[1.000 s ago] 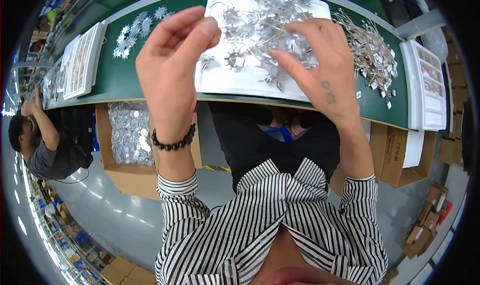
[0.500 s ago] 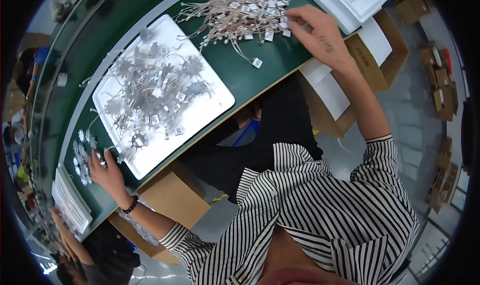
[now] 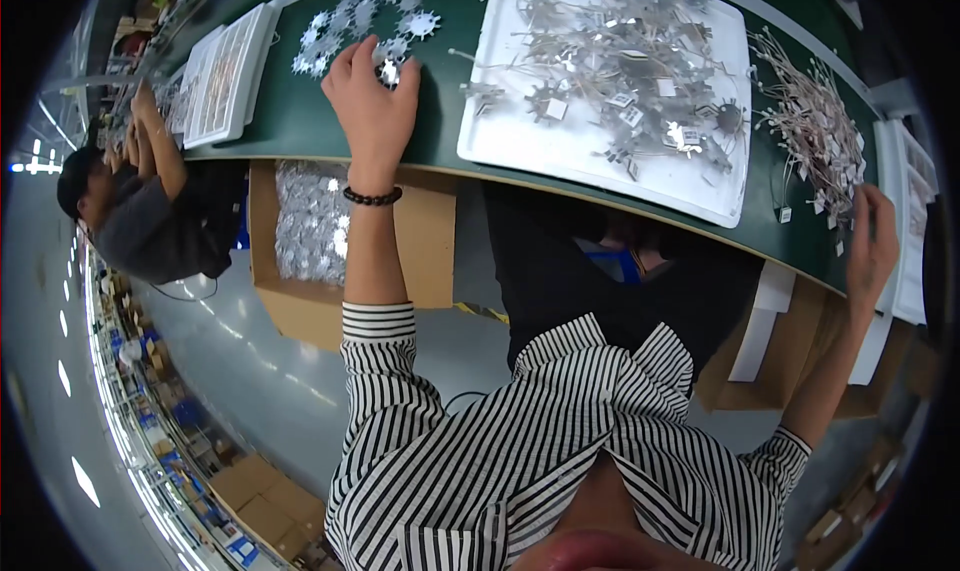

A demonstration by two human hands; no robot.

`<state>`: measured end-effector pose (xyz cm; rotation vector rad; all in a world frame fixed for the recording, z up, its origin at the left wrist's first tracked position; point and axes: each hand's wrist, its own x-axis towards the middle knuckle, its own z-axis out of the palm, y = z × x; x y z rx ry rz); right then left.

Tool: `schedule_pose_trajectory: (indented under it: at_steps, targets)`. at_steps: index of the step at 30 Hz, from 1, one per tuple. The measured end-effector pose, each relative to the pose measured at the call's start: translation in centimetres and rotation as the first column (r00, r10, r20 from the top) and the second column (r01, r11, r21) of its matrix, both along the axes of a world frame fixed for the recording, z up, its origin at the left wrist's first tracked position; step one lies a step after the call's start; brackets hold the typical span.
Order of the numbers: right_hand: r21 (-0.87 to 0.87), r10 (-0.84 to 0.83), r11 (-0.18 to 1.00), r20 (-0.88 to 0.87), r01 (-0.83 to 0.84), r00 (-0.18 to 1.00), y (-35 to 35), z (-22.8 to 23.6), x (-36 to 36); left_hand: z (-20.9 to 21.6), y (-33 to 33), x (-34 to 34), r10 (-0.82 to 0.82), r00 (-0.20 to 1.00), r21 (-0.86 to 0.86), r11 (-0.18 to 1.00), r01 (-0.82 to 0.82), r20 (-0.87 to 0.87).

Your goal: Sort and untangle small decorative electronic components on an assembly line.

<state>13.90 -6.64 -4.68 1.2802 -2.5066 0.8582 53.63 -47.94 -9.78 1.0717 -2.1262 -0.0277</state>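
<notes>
The left hand (image 3: 375, 111) is placed over the near edge of a cluster of silver star-shaped pieces (image 3: 362, 16) on the green tabletop (image 3: 440, 121), fingers curled. The right hand (image 3: 872, 243) is held at the near end of a heap of tagged cables (image 3: 815, 121), fingers bent. Whether anything is gripped by either of the 2 hands can't be made out. Between cluster and heap, a white tray (image 3: 690, 193) is loaded with tangled, cabled silver pieces (image 3: 625, 61).
</notes>
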Motion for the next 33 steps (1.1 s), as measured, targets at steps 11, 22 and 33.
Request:
schedule_pose_trajectory:
  at_steps: [11, 22, 33]
  targets:
    - [-0.323, -0.061, 0.925, 0.397, 0.202, 0.916, -0.7, -1.4, -10.5, -0.1, -0.3, 2.4, 0.255, 0.944, 0.011, 0.965, -0.263, 0.209]
    - [-0.394, -0.004, 0.873, 0.584, 0.288, 0.812, -2.8, -1.5, -9.0, 0.3, 2.8, 2.0, 0.131, 0.916, 0.174, 0.982, -0.069, -0.378]
    - [-0.47, 0.167, 0.882, 0.258, -0.028, 0.952, -8.3, 3.8, -0.9, 5.9, 8.3, 0.1, 0.484, 0.036, 0.089, 0.087, 0.992, -0.874]
